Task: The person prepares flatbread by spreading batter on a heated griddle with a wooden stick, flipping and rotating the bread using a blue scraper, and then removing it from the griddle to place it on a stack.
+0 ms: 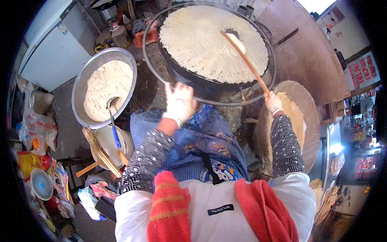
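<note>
My right hand (273, 103), in a pale glove, is closed around the lower end of a long wooden-handled spreader (254, 70). Its pale blade lies on a wide sheet of batter (201, 44) that covers a round black griddle (217, 82). Beside the blade is a dark bare patch. A metal ring (242, 103) runs around the griddle. At the ring's near left side, my gloved left hand (180, 103) lies over it with fingers bent around it; the fingertips are partly hidden.
To the left, a metal basin (79, 103) holds thick batter and a blue-handled ladle (114, 129). Below it stand a white bucket (128, 141) and a straw brush (98, 149). A round plastic-lined container (310, 121) sits right of my lap. A brown board (310, 52) is at the far right.
</note>
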Demonstrator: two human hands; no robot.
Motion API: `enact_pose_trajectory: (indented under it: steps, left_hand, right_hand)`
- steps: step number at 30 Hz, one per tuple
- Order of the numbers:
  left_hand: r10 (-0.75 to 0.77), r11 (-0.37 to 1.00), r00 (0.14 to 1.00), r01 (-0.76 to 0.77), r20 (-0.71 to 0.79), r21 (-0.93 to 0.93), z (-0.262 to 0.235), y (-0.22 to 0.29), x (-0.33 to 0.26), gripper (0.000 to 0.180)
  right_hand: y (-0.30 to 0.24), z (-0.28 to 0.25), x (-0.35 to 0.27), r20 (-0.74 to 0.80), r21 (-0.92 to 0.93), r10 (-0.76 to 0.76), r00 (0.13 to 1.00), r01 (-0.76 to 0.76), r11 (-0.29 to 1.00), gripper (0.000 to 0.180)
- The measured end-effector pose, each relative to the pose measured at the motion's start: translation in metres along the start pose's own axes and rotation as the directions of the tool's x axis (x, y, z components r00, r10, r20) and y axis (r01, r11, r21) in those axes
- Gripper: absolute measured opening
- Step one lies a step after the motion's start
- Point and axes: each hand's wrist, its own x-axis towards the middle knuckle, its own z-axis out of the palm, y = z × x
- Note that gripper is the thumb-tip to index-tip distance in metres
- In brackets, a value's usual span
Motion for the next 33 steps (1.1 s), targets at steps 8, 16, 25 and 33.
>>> enact_pose_trajectory:
  steps: [8, 16, 25, 33]
  left_hand:
    - [0.064, 0.982, 0.998, -0.067, 0.026, 0.175, 0.026, 0.029, -0.023, 0.064]
    - [-0.017, 0.965, 0.998, 0.031, -0.056, 0.259, 0.035, -0.027, -0.015, 0.060]
    - [-0.160, 0.943, 0.986, 0.168, -0.051, 0.287, 0.016, -0.057, 0.011, 0.052]
    - [0.286, 0.958, 0.958, -0.286, -0.002, -0.010, 0.071, 0.065, 0.012, 0.045]
  right_hand:
    - [0.009, 0.008, 0.001, 0.100, -0.001, -0.176, 0.979, 0.177, 0.984, 0.038]
    - [0.021, 0.013, -0.012, 0.027, 0.234, -0.167, 0.986, 0.156, 0.960, 0.039]
    - [0.019, 0.014, -0.031, -0.097, 0.200, -0.249, 0.964, 0.264, 0.944, 0.033]
    - [0.023, 0.005, -0.033, -0.076, 0.173, -0.069, 0.995, 0.082, 0.982, 0.033]
